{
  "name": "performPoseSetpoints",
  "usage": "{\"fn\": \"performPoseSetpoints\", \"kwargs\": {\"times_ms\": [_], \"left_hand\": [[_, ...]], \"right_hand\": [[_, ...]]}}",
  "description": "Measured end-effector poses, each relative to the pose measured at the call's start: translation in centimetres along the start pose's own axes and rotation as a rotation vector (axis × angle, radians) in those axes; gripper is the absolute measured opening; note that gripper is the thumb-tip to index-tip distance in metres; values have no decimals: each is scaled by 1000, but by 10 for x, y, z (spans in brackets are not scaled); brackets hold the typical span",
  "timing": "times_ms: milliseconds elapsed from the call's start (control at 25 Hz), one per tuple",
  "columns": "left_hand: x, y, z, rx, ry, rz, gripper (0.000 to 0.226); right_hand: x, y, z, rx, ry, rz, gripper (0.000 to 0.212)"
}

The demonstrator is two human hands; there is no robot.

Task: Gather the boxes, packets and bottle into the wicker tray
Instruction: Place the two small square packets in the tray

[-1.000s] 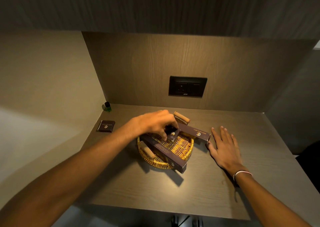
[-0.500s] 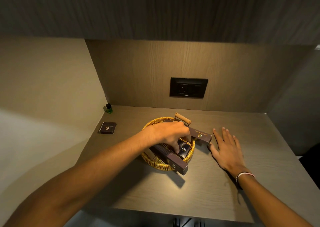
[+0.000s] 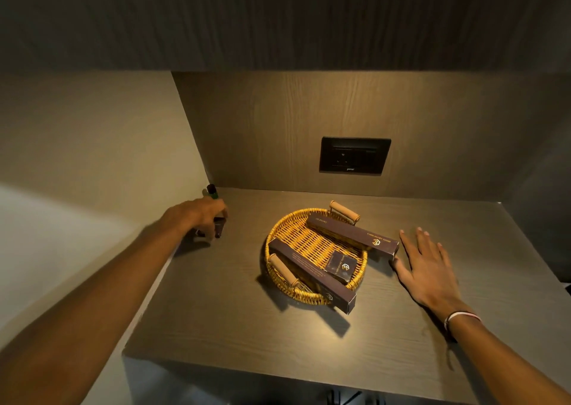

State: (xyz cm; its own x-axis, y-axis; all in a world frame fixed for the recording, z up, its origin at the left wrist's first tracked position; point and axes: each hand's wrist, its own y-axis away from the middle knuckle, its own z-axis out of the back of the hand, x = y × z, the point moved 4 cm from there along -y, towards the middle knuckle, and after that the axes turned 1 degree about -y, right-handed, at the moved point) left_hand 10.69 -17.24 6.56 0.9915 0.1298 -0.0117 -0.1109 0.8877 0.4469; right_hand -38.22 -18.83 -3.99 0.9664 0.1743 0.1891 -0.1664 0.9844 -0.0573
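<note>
A recessed nook is formed by a wood-grain counter [image 3: 309,327], a matching back panel [image 3: 278,132] and a plain beige wall [image 3: 92,141] along the counter's left edge. A black socket plate [image 3: 354,155] is set into the back panel. The nook is closed overhead by a dark wood panel [image 3: 278,18]. Warm light is cast from above onto the counter.

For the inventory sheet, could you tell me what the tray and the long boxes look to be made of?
The wicker tray looks like woven golden rattan or cane with pale, matte wooden-looking handles. The two long boxes look like dark brown matte card with sharp folded edges and gold print.
</note>
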Motion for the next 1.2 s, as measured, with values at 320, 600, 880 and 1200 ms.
{"fn": "performPoseSetpoints", "kwargs": {"times_ms": [320, 600, 880, 1200], "left_hand": [[-22, 6, -1, -215, -93, -157, 54], [-165, 22, 41, -206, -106, -608, 58], [-223, 25, 12, -37, -364, -734, 59], [-238, 24, -3, -47, -400, -806, 59]], "right_hand": [[3, 1, 3, -7, -4, -3, 67], [4, 2, 5, -6, -22, -5, 68], [6, 5, 9, -14, -31, -12, 69], [9, 5, 13, -14, -34, -21, 68]]}}
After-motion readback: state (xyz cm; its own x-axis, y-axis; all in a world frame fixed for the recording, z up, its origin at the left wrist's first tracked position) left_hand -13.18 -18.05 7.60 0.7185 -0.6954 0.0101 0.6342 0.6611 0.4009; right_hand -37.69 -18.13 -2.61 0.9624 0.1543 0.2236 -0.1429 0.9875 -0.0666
